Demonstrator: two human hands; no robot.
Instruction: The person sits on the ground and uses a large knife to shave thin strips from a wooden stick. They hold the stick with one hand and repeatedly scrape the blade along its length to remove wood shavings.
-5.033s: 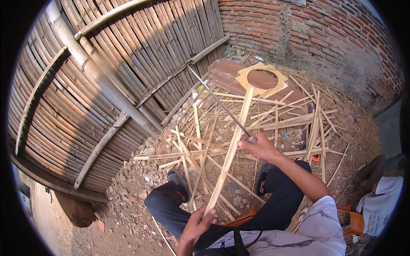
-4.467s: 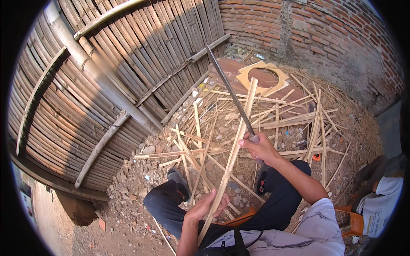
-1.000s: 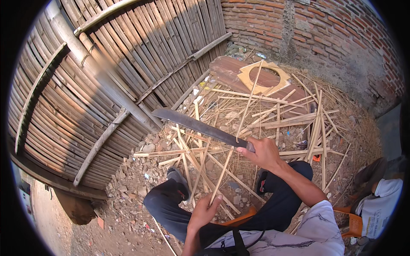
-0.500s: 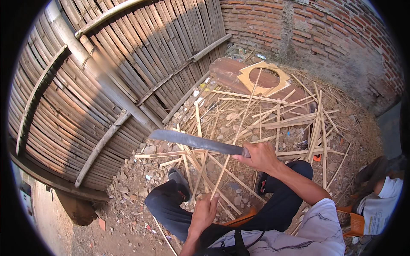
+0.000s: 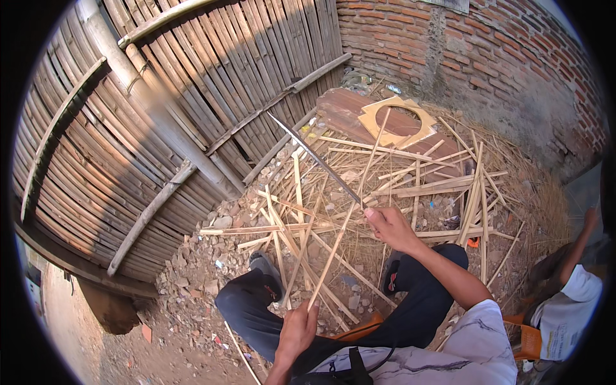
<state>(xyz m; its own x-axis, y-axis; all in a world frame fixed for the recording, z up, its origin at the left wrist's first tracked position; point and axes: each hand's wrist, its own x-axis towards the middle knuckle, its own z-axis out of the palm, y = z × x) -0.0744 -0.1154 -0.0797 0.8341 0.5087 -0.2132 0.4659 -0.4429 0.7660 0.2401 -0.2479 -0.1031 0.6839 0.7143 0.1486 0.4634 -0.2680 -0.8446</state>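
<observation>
Where my left hand (image 5: 296, 332) closes round the near end of the thin bamboo strip (image 5: 340, 237), the fingers hide that end, and my left forearm is cut off by the lower edge of the head view. My right hand (image 5: 389, 226) is wrapped tight on the handle of the long knife (image 5: 316, 160), so the handle itself cannot be seen; only the narrow blade shows, running up and to the left, toward the far bamboo fence (image 5: 167, 109). One strip is in my grip and one knife; the strip slants from my left hand up and away, passing just beside my right hand, and its far end seems to reach toward the square yellow frame (image 5: 396, 121) with a round hole, though I cannot tell it from the loose slats (image 5: 410, 186) there. Those slats lie scattered on the rubble, too many and too crossed to count. I count two shoes, the left (image 5: 264, 268) and the right (image 5: 391, 282), both dark. My right arm is stretched forward, elbow bent; my left is drawn in near my lap. At the right rim a second person (image 5: 564, 301) in a white top is only partly visible, on an orange chair (image 5: 527, 337).
</observation>
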